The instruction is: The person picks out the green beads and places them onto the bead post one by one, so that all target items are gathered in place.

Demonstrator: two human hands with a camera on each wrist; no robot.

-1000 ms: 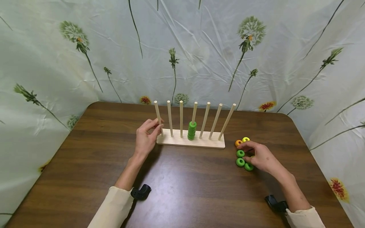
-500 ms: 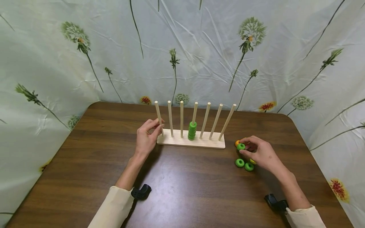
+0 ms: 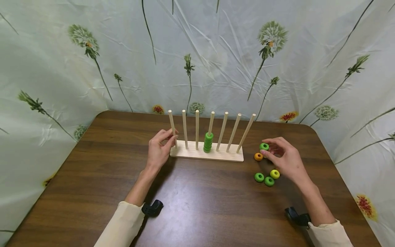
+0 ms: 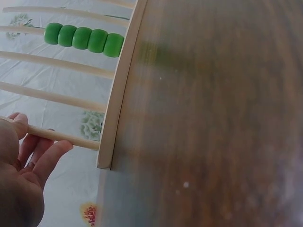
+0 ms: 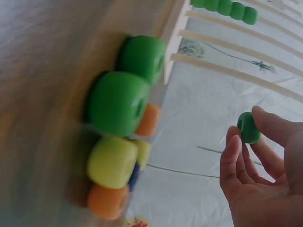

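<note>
A pale wooden stand (image 3: pixel 191 155) with a row of upright pegs sits toward the back of the table. One middle peg carries a stack of several green beads (image 3: pixel 208 143). My left hand (image 3: pixel 157 151) grips the leftmost peg (image 3: pixel 171 121) between thumb and fingers, low down; the left wrist view shows this peg (image 4: pixel 64 137) too. Right of the stand, my right hand (image 3: pixel 287 159) pinches a green bead (image 3: pixel 264 146) between thumb and fingertips. In the right wrist view that bead (image 5: pixel 249 127) is raised off the table.
Loose beads lie near my right hand: an orange bead (image 3: pixel 258 156), a yellow bead (image 3: pixel 275 174) and two green beads, one (image 3: pixel 259 177) left of the other (image 3: pixel 269 181). A dark blue bead (image 5: pixel 134 176) shows partly behind others. A flowered curtain (image 3: pixel 216 51) hangs behind the brown table (image 3: pixel 197 206).
My right hand has picked up a green bead from the loose group and moved away from me with it, uncovering the yellow bead. My left hand stays at the leftmost peg.
</note>
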